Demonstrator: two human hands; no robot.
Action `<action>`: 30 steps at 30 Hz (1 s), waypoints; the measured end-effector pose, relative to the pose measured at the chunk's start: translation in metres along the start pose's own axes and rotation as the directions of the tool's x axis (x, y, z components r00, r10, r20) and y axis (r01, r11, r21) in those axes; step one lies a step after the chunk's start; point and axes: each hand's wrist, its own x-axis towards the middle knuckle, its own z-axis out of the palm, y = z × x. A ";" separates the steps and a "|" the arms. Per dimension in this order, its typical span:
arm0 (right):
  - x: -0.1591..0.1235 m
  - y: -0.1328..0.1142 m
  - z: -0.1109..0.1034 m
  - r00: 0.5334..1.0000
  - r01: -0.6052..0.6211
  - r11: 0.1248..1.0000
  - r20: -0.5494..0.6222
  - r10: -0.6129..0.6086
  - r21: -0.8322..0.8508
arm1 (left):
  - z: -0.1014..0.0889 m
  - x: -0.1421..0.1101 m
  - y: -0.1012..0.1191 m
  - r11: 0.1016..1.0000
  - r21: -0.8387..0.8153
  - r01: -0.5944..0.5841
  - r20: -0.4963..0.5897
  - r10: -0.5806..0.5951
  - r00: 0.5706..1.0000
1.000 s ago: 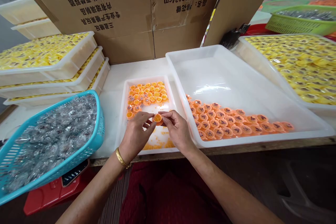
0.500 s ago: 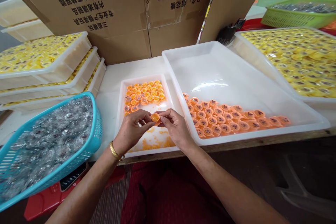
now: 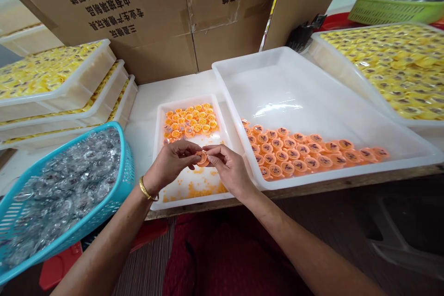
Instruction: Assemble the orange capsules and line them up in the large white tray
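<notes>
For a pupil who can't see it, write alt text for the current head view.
A person's left hand and right hand hold a small orange cup above a white tray of orange cups. At right is a larger tray with orange pieces; at left, a blue basket.

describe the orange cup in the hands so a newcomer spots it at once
Find the brown cardboard standing at the back of the white table. In front sits the smaller white tray, left of the large white tray. Above the smaller one, the left hand and right hand hold the orange cup; the other orange cups lie in trays.
</notes>
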 end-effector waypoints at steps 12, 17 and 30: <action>0.001 -0.003 0.000 0.999 -0.051 0.994 0.020 0.050 0.093 | -0.005 0.008 0.012 0.984 0.064 0.164 0.068 -0.168 0.983; 0.003 -0.003 0.001 0.996 -0.083 0.985 0.030 0.079 0.154 | 0.005 0.007 0.004 0.986 0.136 0.098 0.011 -0.100 0.995; -0.002 -0.003 -0.002 1.000 -0.015 1.000 -0.019 0.015 0.017 | 0.029 -0.007 -0.006 0.944 0.326 0.049 -0.169 0.007 0.986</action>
